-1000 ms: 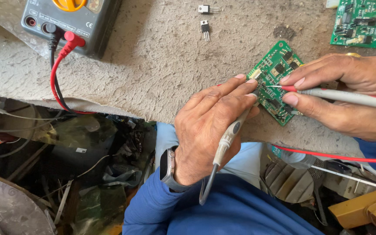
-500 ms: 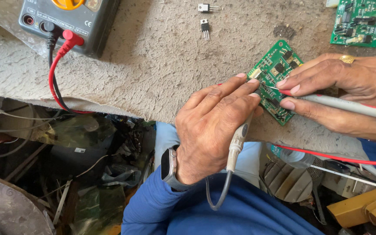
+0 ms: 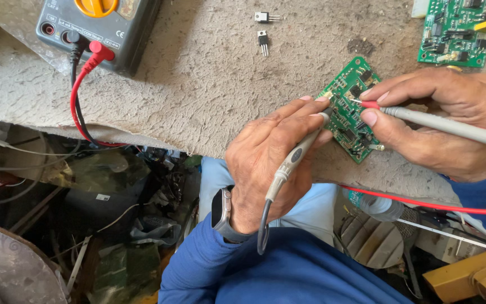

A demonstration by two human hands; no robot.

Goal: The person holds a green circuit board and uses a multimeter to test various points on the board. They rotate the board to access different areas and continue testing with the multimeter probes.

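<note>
Small green circuit board (image 3: pixel 351 112) near table (image 3: pixel 209 84) front edge, between both hands. Left hand (image 3: pixel 271 163) pinches grey probe (image 3: pixel 296 155), right hand (image 3: pixel 445 121) pinches red-tipped probe (image 3: pixel 440 124); both tips on board.

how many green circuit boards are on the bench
2: one circuit board under both probes, between the left hand and right hand; another board at the top right, partly cut off.
</note>
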